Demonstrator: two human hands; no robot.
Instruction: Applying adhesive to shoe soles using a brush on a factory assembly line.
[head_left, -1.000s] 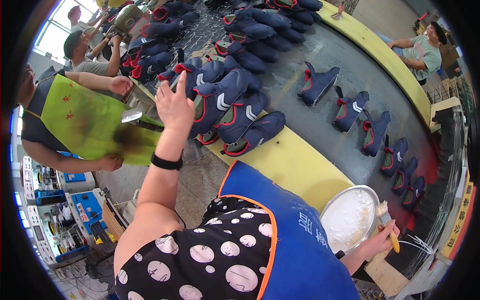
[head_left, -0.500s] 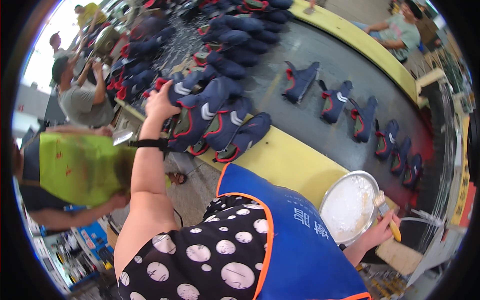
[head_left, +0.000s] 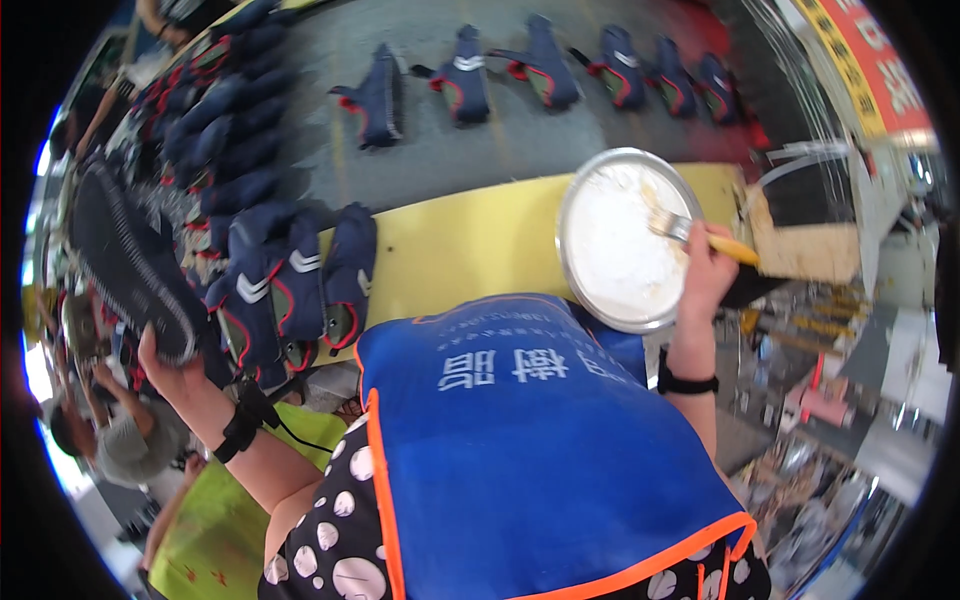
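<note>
At the far left my left hand (head_left: pixel 168 368) is closed on a dark navy shoe upper (head_left: pixel 128 258), raised with its stitched underside showing. The hand grips it at its lower end, and the upper hides some fingers. On the right, my right hand (head_left: pixel 708 270) holds a paintbrush (head_left: pixel 735 248) by its yellow handle. The brush's bristles rest in the white paste (head_left: pixel 620 245) inside a round metal basin (head_left: pixel 566 240). Close to my left hand, several navy shoe uppers (head_left: pixel 300 262) with red trim and white chevrons lie on the table's near edge.
Spaced shoe uppers (head_left: pixel 548 70) form a row on the dark grey conveyor belt (head_left: pixel 430 150). A yellow ledge (head_left: pixel 450 225) runs along its near side. More uppers (head_left: pixel 230 130) are heaped at the left. People (head_left: pixel 135 440) stand nearby on the left, one in a lime-green apron (head_left: pixel 235 510).
My left hand has picked a shoe upper from the pile and lifted it, sole side showing. My right hand has brought the brush bristles into the paste. The view has swung right.
</note>
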